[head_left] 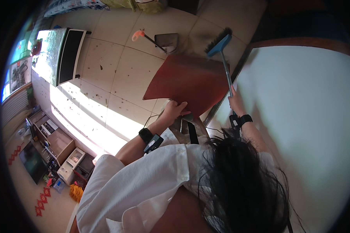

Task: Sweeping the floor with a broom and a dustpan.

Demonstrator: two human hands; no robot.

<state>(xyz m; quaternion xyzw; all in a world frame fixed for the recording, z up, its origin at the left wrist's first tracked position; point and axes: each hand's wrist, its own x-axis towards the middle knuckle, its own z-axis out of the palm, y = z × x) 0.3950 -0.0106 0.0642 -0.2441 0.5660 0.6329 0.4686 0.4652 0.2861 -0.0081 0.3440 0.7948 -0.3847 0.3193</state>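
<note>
Left grip (174, 111) is pinching a red, pliable-looking mat (186, 79) sensibly by its edge. Right grip (237, 104) is clasping a blue-headed broom (219, 45).

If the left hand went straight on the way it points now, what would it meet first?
The red mat, whose near edge the left hand holds; beyond it, the blue broom head seems roughly in line, though depth is unclear.

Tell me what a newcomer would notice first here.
The dark red mat at the centre, its near edge held by the left hand, would likely stand out most. The right hand grips a blue-headed broom that reaches past the mat's far right corner. Beyond the mat, a dustpan with an orange grip is on the tiled floor.
</note>
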